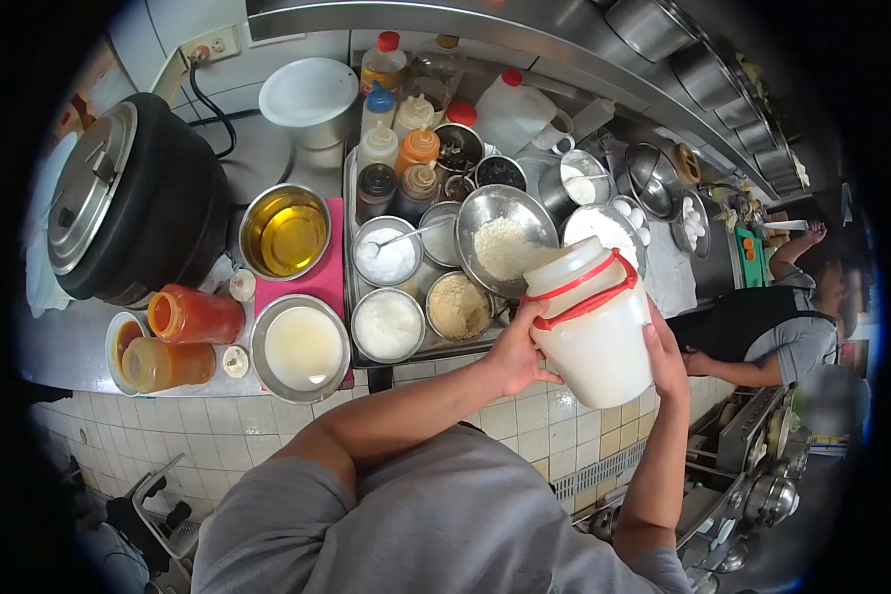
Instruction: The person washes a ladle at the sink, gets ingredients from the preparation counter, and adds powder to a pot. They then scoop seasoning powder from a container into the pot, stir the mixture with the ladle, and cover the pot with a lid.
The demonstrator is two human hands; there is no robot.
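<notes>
plainly, left hand (513,351) clasps tilted jar (596,351); right hand (667,358) opposite.

"How is the big jar (609,356) looking?"

"It's showing smooth white plastic with a soft sheen, and its red strap (592,303) is looking smooth too."

"And at the counter's left end?"

"The kettle (178,213) is wearing matt black, while its metal lid (87,213) is gleaming."

"Along the tray's left edge?"

"A pink mat (336,233) is looking flat and dull; I'm not telling cloth from plastic. Nearby, an oil bowl (251,233) is shining, polished metal."

"By the counter's front edge?"

"The red bottle (213,315) is glinting, glossy plastic."

"And the shirt (436,515)?"

"Grey cloth, softly creasing, reflecting hardly anything."
</notes>
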